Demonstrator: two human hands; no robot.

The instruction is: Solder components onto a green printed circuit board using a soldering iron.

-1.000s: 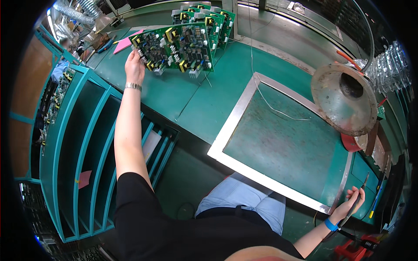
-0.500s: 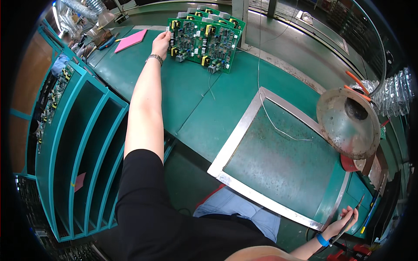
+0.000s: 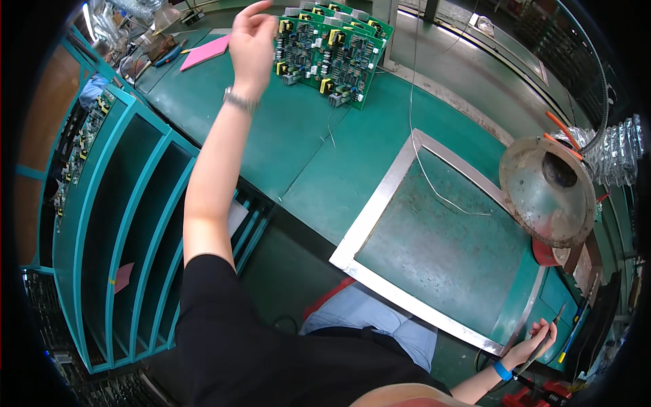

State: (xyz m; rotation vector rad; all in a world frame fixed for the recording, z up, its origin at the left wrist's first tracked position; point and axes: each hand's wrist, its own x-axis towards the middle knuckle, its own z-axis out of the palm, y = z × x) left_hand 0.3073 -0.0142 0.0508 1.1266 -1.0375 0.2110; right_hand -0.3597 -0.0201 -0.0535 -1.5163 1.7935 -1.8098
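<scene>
Several green circuit boards [image 3: 325, 57] stand upright, one behind another, at the far end of the green bench. Just left of their edge is my left hand [image 3: 254, 51], raised, its fingers loosely bent and apart with nothing visible in them. At the lower right, my right hand [image 3: 536, 342] grips a slim soldering iron [image 3: 548, 338], its pointed tip aimed up and away from me. A silvery metal frame [image 3: 383, 210] lies flat on the bench between the boards and my right hand. Thin wire [image 3: 415, 102] hangs down, its end over the frame.
A teal slotted rack [image 3: 115, 224] stands at the left, with more boards beyond it. Pink sheets [image 3: 205, 53] and hand tools [image 3: 166, 55] lie at the far left. On the right are a metal hood [image 3: 546, 193], a foil duct [image 3: 617, 149] and a red container [image 3: 544, 252].
My left hand has come off the front board's left edge and risen beside it. The view has shifted slightly. My right hand still holds the soldering iron in about the same place.
</scene>
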